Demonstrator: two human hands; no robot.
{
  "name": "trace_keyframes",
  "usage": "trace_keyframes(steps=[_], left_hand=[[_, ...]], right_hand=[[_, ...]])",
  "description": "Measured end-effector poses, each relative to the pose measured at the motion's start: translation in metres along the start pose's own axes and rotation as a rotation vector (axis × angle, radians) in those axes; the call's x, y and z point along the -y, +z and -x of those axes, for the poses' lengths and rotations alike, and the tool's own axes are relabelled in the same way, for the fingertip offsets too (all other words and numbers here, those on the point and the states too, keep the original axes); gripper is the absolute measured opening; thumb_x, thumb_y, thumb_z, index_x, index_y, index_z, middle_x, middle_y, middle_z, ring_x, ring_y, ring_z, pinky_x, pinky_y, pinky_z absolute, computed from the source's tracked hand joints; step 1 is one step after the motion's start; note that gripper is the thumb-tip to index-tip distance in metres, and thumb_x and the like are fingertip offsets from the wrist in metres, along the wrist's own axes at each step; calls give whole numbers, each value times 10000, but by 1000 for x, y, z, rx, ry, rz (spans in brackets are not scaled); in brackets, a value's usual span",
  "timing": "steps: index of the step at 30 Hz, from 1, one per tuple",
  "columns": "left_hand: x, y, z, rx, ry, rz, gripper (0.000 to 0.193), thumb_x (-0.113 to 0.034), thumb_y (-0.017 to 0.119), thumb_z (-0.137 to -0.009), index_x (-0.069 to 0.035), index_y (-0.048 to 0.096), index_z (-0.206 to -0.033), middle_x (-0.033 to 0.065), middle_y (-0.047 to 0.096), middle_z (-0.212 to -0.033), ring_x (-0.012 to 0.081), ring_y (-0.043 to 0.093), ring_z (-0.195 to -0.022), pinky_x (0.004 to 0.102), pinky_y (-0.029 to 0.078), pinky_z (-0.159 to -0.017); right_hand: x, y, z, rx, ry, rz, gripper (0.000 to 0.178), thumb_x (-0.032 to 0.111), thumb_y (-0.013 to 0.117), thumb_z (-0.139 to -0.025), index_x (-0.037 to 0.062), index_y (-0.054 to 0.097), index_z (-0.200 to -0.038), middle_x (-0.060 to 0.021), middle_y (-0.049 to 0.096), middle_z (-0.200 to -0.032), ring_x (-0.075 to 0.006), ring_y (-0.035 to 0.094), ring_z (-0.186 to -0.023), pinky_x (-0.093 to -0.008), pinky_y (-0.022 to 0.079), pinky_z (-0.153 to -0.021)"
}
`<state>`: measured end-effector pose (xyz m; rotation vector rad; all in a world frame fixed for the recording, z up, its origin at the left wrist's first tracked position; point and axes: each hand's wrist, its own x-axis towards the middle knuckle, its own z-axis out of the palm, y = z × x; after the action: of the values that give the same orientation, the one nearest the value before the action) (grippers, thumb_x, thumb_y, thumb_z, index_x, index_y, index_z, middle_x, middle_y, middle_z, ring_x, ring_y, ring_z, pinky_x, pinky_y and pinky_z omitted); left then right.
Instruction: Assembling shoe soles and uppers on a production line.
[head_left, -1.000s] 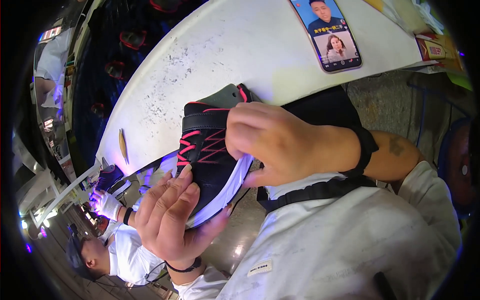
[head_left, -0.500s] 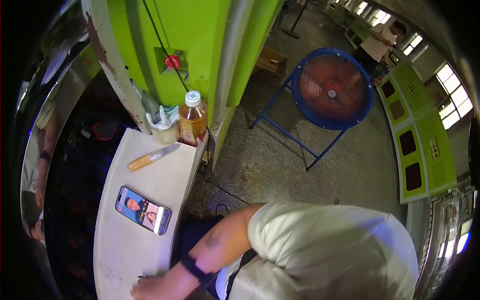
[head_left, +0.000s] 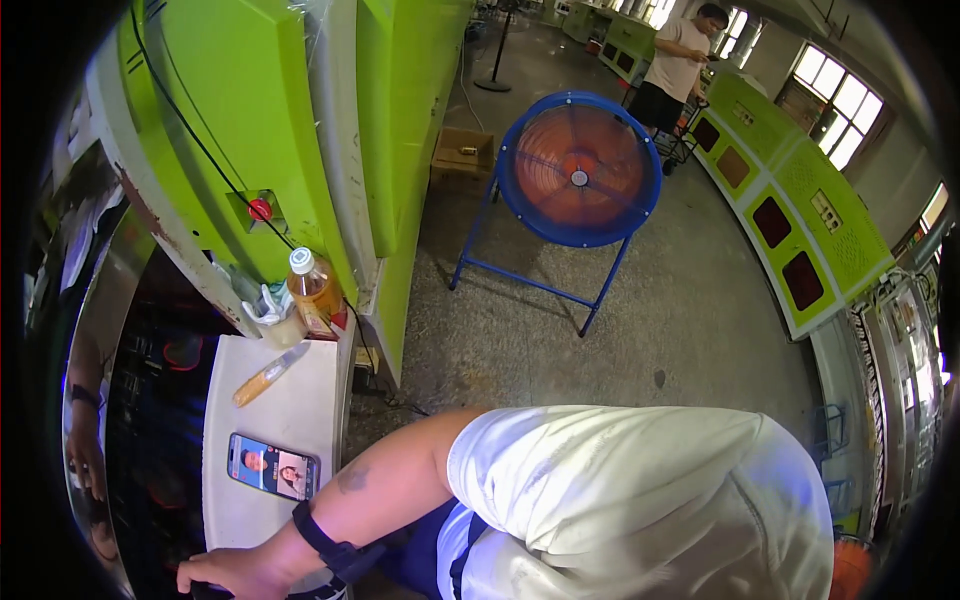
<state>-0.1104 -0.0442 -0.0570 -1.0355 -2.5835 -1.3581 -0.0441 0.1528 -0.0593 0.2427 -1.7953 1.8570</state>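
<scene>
My right hand is low at the left, beyond the near end of a white ledge. Its fingers curl downward, with a dark patch under them. The lower edge cuts them off, and what they hold, if anything, is hidden. A dark band circles that wrist. Nearest to the hand on the ledge lies a phone, its screen lit with two people. Farther along is a knife-like tool with a tan handle and a pale blade. My left hand is out of sight.
Behind the tool stand a drink bottle and a cup stuffed with pale gloves, beside a green machine with a red button. A blue-framed fan stands on the floor. A person is by green cabinets.
My right hand has moved left, past the ledge. The view has shifted: the fan and bottle now appear farther left, and the distant person shows more fully.
</scene>
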Motion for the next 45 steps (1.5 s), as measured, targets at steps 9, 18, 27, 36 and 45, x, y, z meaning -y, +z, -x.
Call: trace_keyframes(steps=[9, 18, 27, 36, 45], left_hand=[[2, -4, -21, 218, -140, 85, 1018, -519, 953, -450, 102, 563, -1155, 143, 656, -1021, 223, 629, -978, 361, 512, -877], [-4, -15, -40, 383, -199, 183, 659, -276, 962, -510, 79, 638, -961, 108, 645, -778, 164, 613, -714, 303, 518, -670], [14, -10, -34, 343, -240, 232, 622, -246, 946, -516, 59, 656, -974, 92, 702, -823, 152, 669, -774, 290, 536, -733], [-51, -7, -35, 393, -282, 97, 637, -285, 952, -522, 74, 637, -944, 120, 686, -744, 197, 694, -687, 321, 558, -649], [-85, -1, -20, 312, -46, -168, 649, -366, 946, -510, 47, 635, -902, 160, 679, -699, 296, 701, -630, 353, 552, -578]], right_hand=[[-20, 5, 1, 57, 153, 46, 806, 360, 765, -851, -56, 406, -1439, -195, 537, -1382, -249, 540, -1253, -381, 444, -1055], [-21, 0, -14, 332, 370, -34, 947, 639, 583, -924, 13, 255, -1553, -142, 527, -1331, -195, 483, -1240, -342, 385, -1073], [-32, 3, -2, -354, 433, -650, 565, 299, 637, -936, -2, 473, -1386, -160, 622, -1196, -251, 611, -1105, -396, 475, -1021], [-14, -8, -4, 159, 82, 23, 690, 593, 521, -980, -9, 540, -1317, -79, 626, -1106, -136, 579, -1052, -298, 467, -946], [31, -30, 13, 300, 159, 95, 970, 793, 352, -911, 21, 336, -1497, -132, 514, -1283, -194, 493, -1204, -331, 377, -1038]])
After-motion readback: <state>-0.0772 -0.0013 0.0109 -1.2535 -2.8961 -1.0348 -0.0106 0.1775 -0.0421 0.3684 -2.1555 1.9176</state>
